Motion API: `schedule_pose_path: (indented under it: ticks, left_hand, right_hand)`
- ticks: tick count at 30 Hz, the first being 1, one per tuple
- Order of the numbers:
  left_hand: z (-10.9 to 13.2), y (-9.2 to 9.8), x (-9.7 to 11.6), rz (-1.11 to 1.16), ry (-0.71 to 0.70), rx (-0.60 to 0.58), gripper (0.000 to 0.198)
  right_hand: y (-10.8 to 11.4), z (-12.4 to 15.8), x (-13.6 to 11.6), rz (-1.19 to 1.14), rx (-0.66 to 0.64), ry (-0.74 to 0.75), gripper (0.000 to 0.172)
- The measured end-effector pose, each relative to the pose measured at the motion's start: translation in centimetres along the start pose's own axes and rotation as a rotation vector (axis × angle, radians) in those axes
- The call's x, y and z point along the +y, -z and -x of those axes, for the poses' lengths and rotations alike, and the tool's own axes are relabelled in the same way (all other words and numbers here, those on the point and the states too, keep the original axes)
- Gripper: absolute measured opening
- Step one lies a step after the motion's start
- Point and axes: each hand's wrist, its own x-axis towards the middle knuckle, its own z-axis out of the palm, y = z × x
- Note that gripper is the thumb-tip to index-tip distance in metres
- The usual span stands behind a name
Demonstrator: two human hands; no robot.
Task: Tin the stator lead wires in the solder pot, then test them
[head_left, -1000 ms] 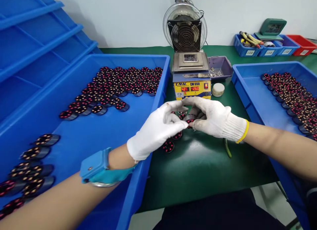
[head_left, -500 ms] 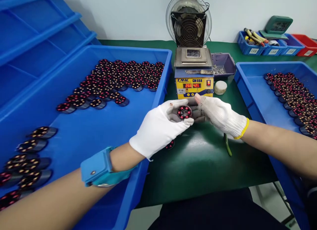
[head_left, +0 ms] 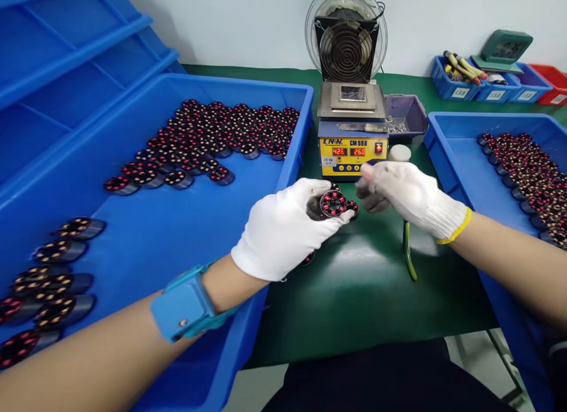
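My left hand (head_left: 283,229), in a white glove, is closed around a small round coil part with red windings (head_left: 333,203), held face up just above the green mat. My right hand (head_left: 410,194), also gloved, hovers a little to the right of that part with its fingers curled; whether anything is inside them is hidden. Two more coil parts lie on the mat, one (head_left: 353,207) beside the held part and one (head_left: 306,259) half hidden under my left hand. A blue wrist strap (head_left: 186,305) is on my left forearm.
A blue tray (head_left: 290,158) on the left and another (head_left: 436,158) on the right hold several coil parts. A yellow-fronted solder pot (head_left: 353,152) with a fan (head_left: 346,42) stands behind my hands. A green-handled tool (head_left: 408,255), white tub (head_left: 399,152) and purple bin (head_left: 410,113) are nearby.
My hands were joined over the parts on the mat. The left one has lifted a coil part face up, and the right one has let go and drawn back to the right.
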Motion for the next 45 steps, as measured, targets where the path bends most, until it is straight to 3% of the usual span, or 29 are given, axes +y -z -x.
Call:
schedule_pose_path:
  ticks: [3, 5, 10, 16, 21, 24, 25, 27, 30, 32, 34, 38, 40, 43, 45]
  left_hand:
    - [0.1, 0.0, -0.2, 0.029, -0.063, -0.02, 0.047]
    - [0.1, 0.0, -0.5, 0.039, -0.08, -0.044, 0.046]
    - [0.2, -0.3, -1.1, -0.08, -0.115, -0.061, 0.046]
    - [-0.1, 0.6, -0.9, -0.229, -0.066, -0.1, 0.026]
    - [-0.4, 2.0, -0.6, 0.29, 0.012, -0.394, 0.018]
    - [-0.4, 1.8, -0.4, 0.407, 0.052, -0.223, 0.043]
    - [-0.4, 1.6, -0.3, 0.366, 0.021, -0.165, 0.059]
    - [-0.1, 1.2, 0.0, 0.209, -0.075, -0.155, 0.076]
    - [0.5, 1.1, 0.5, -0.063, -0.104, -0.19, 0.055]
    - [0.9, 1.5, 0.8, -0.101, -0.099, -0.245, 0.036]
    - [1.1, 1.9, 1.0, -0.02, -0.06, -0.278, 0.036]
    - [0.4, 2.0, 1.1, 0.169, 0.152, -0.172, 0.052]
    - [0.0, 1.7, 1.2, 0.219, 0.179, -0.231, 0.061]
    - [0.0, 1.6, 1.3, 0.341, 0.186, -0.33, 0.041]
    - [0.2, 1.9, 1.5, 0.426, 0.171, -0.377, 0.039]
  right_hand:
    - [-0.9, -0.3, 1.4, 0.09, -0.069, 0.065, 0.023]
    - [-1.6, -0.3, 1.8, 0.119, -0.099, 0.087, 0.021]
    - [-2.4, 0.5, 1.0, 0.204, 0.006, 0.121, 0.02]
    - [-2.0, 0.7, 0.8, 0.309, 0.066, 0.215, 0.02]
    - [-1.3, -0.1, 1.1, 0.186, 0.094, 0.167, 0.024]
    - [-1.2, -0.1, 1.1, 0.14, 0.056, 0.157, 0.026]
    - [-1.3, -0.1, 1.1, 0.135, 0.041, 0.177, 0.025]
    - [-1.3, -0.1, 1.1, 0.164, 0.036, 0.225, 0.024]
    - [-1.3, 0.0, 1.3, 0.252, 0.082, 0.273, 0.023]
    - [-1.2, 0.0, 1.3, 0.274, 0.114, 0.278, 0.022]
    - [-1.1, -0.1, 1.3, 0.248, 0.126, 0.265, 0.022]
    - [-1.2, -0.1, 1.1, 0.125, 0.085, 0.208, 0.022]
    - [-1.4, -0.1, 1.0, 0.083, 0.055, 0.189, 0.021]
    - [-1.5, -0.1, 1.0, 0.108, 0.059, 0.193, 0.02]
    - [-1.4, -0.1, 1.0, 0.14, 0.083, 0.196, 0.021]
